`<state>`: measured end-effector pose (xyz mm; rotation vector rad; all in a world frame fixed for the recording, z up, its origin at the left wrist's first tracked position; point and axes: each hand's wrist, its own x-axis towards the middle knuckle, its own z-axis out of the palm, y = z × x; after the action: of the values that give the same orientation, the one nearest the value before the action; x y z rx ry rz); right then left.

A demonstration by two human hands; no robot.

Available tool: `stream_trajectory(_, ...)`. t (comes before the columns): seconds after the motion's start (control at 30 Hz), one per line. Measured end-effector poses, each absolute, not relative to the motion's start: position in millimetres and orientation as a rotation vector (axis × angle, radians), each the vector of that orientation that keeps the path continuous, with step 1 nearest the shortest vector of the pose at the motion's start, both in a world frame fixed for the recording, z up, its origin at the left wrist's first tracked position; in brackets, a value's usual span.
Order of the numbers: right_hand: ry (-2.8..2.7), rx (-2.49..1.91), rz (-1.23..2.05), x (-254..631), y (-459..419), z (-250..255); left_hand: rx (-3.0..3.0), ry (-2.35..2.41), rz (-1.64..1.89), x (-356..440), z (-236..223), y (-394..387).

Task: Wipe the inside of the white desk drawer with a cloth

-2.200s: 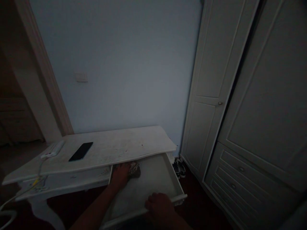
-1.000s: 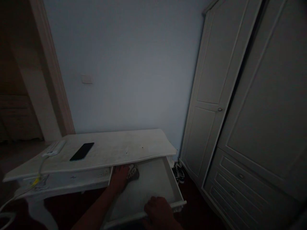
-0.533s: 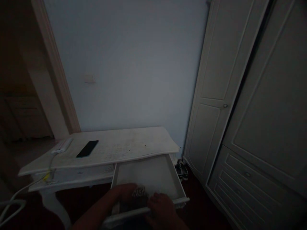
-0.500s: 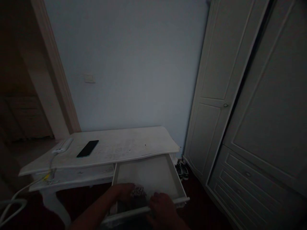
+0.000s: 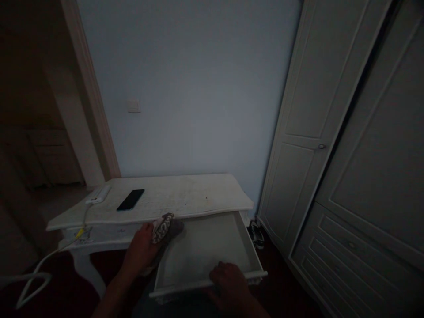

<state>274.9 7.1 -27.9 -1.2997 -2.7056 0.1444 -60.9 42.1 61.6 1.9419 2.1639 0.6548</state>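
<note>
Pale blue wall [image 5: 198, 88] behind a scuffed white wooden table [image 5: 179, 190], its drawer [image 5: 205, 247] pulled open.
Left fingers [image 5: 145, 232] pinch a patterned grey-and-white cloth [image 5: 164, 227], bunched beyond their tips; right fingers [image 5: 221, 270] curl over the drawer's front edge.

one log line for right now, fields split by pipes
left hand: gripping cloth | right hand: on drawer front | drawer: open | phone: on table

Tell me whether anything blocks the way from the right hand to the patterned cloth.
Nothing visible does. The right hand is curled over the front edge of the open drawer, and the left hand holds the cloth near its back left corner; only the drawer's interior lies between.
</note>
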Motion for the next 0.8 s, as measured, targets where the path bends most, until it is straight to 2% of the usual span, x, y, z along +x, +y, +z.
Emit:
stream_trajectory(0.17, -2.712, -1.313, 0.131, 274.5, 6.5, -24.2, 1.838, 1.991, 0.749, -51.2, 22.0, 62.8)
stream_trajectory(0.4, -2.713, -1.283, 0.115, 275.9, 9.7, -32.7, 1.754, 1.840, 1.076, -60.5, 34.2, 94.1)
stream_trajectory(0.53, -2.715, -1.264, 0.090, 277.3, 11.0, -37.4, 1.625, 1.772, 1.208, -70.4, 17.7, 79.6)
stream_trajectory(0.7, -2.711, -1.260, 0.077, 276.6, 10.2, -37.3, 1.693, 1.689, 1.108, -91.8, -27.6, 32.9)
stream_trajectory(0.8, -2.708, -1.260, 0.076, 275.8, 9.2, -34.4, 1.924, 1.767, 0.872, -95.3, -40.9, 11.4)
